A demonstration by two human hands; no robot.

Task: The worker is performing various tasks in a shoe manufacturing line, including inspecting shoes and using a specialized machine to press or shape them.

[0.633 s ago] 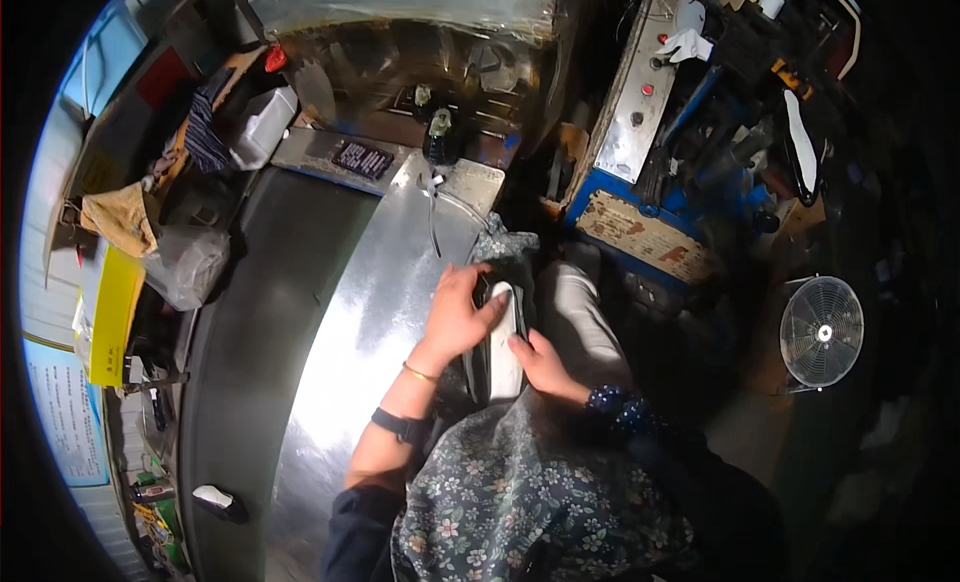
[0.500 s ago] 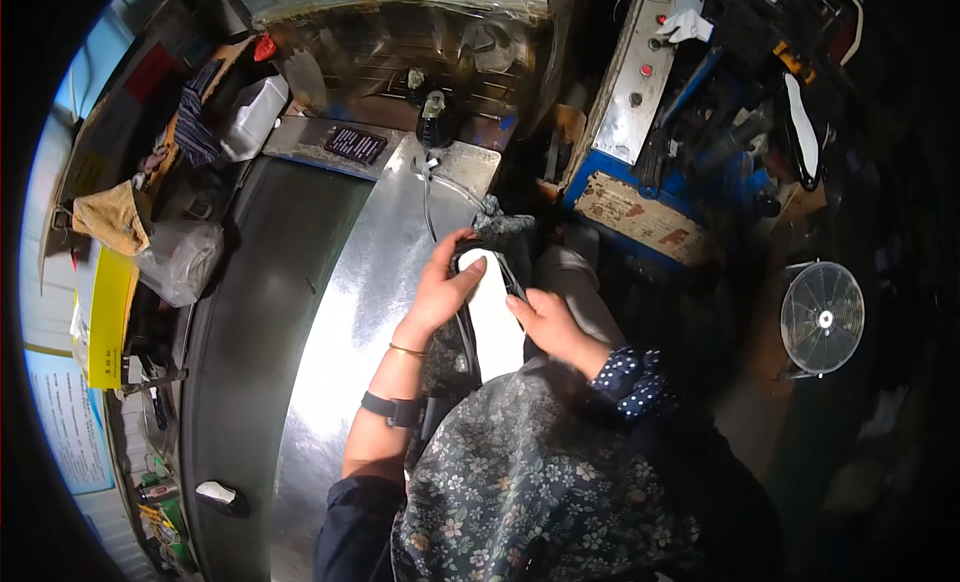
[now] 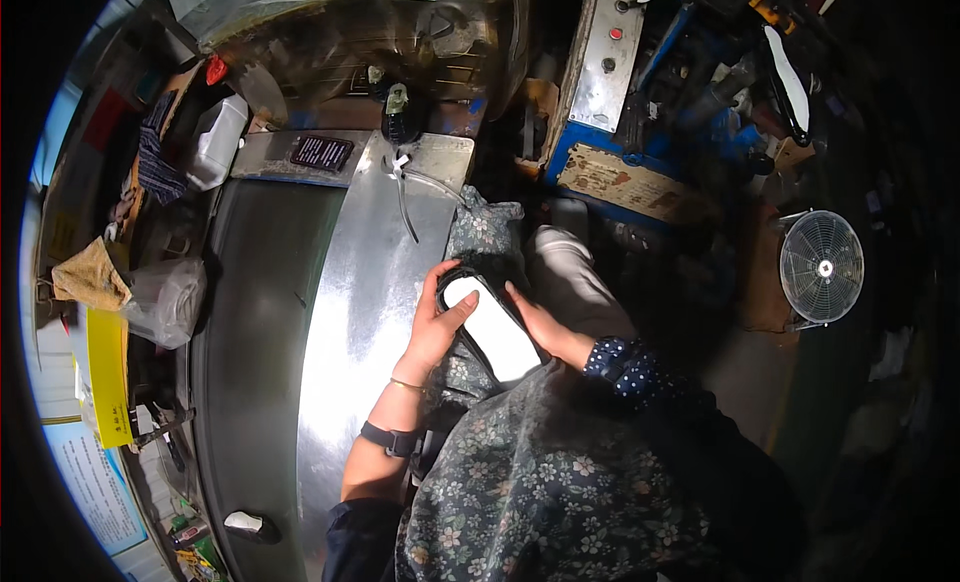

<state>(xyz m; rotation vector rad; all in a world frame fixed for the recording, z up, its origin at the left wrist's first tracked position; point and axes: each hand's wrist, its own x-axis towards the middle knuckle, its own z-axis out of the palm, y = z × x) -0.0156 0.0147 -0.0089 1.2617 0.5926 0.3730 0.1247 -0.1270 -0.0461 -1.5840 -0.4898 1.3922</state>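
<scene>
A black shoe piece (image 3: 497, 332) lies over my lap, its flat white underside turned up and ringed by a black rim. My left hand (image 3: 436, 327) is closed on its far left end, the thumb pressed on the white face and the fingers wrapped round the black edge. Along the right side, my right hand (image 3: 545, 327) grips the black rim, and its lower fingers are hidden. A floral apron (image 3: 540, 472) covers my lap under the near end of the piece.
To my left runs a dark conveyor belt (image 3: 262, 382) carrying another black-and-white shoe piece (image 3: 250, 526), bordered by a shiny metal ledge (image 3: 365, 272). Far right stand a blue machine (image 3: 640, 182) with a button panel (image 3: 603, 57) and a round fan (image 3: 822, 267). A plastic bag (image 3: 168, 302) hangs left.
The shoe piece has tilted so that more of its white face shows. My right hand has slid along its right side. The whole view has shifted a little.
</scene>
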